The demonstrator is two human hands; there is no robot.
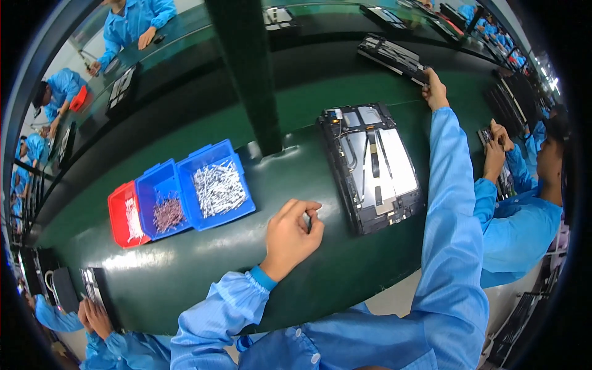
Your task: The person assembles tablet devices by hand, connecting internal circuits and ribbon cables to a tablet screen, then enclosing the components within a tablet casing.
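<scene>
My right hand [435, 91] reaches far forward and grips the near end of an opened tablet-like device [391, 55], black with silvery parts inside. That device lies slantwise over the dark strip at the back of the bench. My left hand [293, 237] is just above the green bench top, fingers curled and thumb and forefinger brought together; anything between them is too small to make out. Between my hands lies another opened device [373, 169], its silver battery panels and a dark ribbon cable exposed, touched by neither hand.
Left of centre stand two blue bins [245, 203] and a red bin [117, 225] holding small loose parts. A green post [246, 80] rises behind them. Co-workers in blue handle devices on the right [518, 228] and lower left [126, 348]. More devices lie on the far line.
</scene>
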